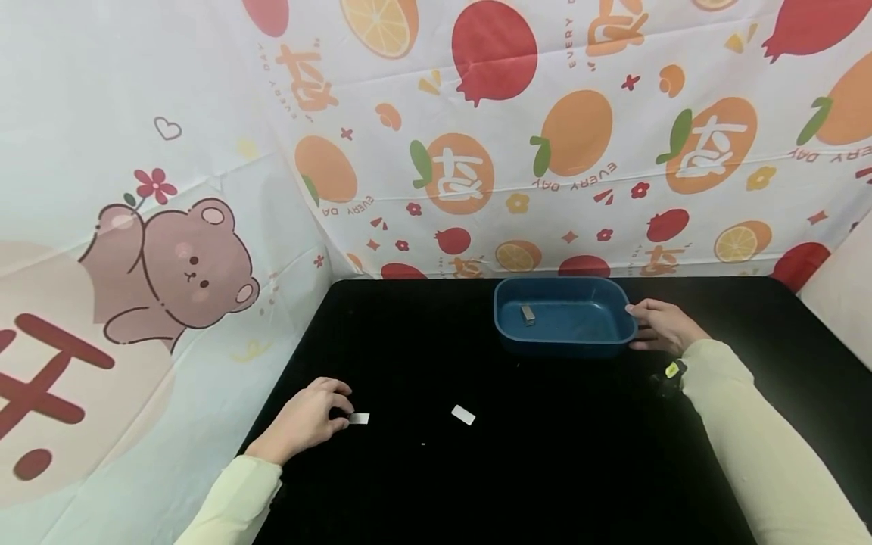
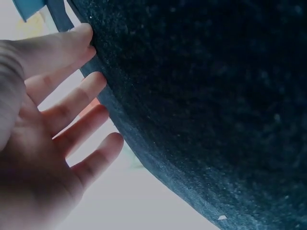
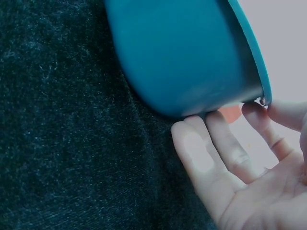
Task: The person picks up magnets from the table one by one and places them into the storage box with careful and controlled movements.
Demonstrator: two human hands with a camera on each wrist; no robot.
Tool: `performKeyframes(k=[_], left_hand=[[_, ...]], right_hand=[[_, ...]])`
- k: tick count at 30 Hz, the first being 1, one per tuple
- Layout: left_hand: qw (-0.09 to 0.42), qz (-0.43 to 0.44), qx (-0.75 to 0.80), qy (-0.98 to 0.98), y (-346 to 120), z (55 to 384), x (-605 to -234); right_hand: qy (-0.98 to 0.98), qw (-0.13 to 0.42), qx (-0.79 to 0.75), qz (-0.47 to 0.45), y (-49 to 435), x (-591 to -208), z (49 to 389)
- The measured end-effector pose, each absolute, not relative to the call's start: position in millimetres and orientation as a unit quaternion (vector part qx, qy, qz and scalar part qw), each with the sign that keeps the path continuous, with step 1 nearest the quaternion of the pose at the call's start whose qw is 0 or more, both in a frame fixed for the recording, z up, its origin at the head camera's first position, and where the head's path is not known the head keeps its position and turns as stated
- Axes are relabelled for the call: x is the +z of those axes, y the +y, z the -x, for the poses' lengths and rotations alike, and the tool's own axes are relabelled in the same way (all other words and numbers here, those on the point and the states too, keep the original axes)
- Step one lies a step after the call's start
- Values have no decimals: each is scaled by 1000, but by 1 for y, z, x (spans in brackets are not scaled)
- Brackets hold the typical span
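Observation:
My left hand (image 1: 306, 416) is low over the left part of the black table, its thumb and index finger pinching the end of a small flat silver-white rectangle (image 1: 359, 418). The other fingers spread out, as the left wrist view shows. At the far right, my right hand (image 1: 662, 327) holds the right end of a blue plastic basin (image 1: 565, 350). Its thumb and index finger are at the rim, and the other fingertips (image 3: 184, 127) lie against the outer wall. Inside the basin, toward its left end, lies a small grey metallic block (image 1: 527, 315).
Another small white rectangle (image 1: 463, 415) lies on the black cloth-covered table (image 1: 579, 454) between the hands. A tiny white speck (image 1: 423, 444) is near it. Behind the basin hangs a fruit-print curtain (image 1: 422, 91), and a bear-print sheet (image 1: 191, 257) borders the left side.

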State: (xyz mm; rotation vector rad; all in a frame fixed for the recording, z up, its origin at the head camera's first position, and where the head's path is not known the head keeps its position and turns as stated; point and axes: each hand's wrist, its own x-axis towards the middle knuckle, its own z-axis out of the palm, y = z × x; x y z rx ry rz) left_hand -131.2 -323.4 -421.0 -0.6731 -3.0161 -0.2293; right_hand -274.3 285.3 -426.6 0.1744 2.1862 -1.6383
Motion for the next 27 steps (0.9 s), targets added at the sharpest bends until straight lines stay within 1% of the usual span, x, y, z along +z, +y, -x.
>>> performKeyframes(k=[5, 12, 19, 27], left_hand=[[17, 213, -77, -974, -323, 132, -422], [33, 221, -62, -973, -320, 137, -419], [21, 215, -70, -974, -320, 135, -419], [31, 220, -72, -972, -320, 133, -416]], right_hand=[[780, 204, -588, -64, 285, -425, 275], [781, 208, -586, -64, 286, -426, 274], [780, 209, -587, -62, 287, -430, 275], [778, 212, -589, -62, 287, -429, 275]])
